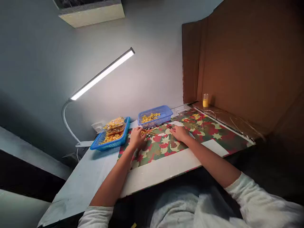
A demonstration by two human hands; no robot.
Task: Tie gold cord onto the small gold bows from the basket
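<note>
My left hand (137,136) rests on the patterned mat with its fingers curled in at the near end of a loose bunch of thin gold-coloured strips (150,131). What those fingers pinch is too small to make out. Small silvery balls (152,127) lie around the strips. To the right, my right hand (180,132) is closed low over the mat. A small dark reddish piece (169,126) shows at its fingertips, its kind unclear. Between the hands and nearer to me lies a thin loop of cord or wire (163,148).
Behind the hands stands a blue-violet basket (167,119) with gold bows. On the left, a blue basket (95,145) holds bagged and loose gold pieces. A lit lamp (103,74) reaches over. Thin gold strands (196,126) lie right; a yellow-filled bottle (205,100) stands by cardboard (242,63).
</note>
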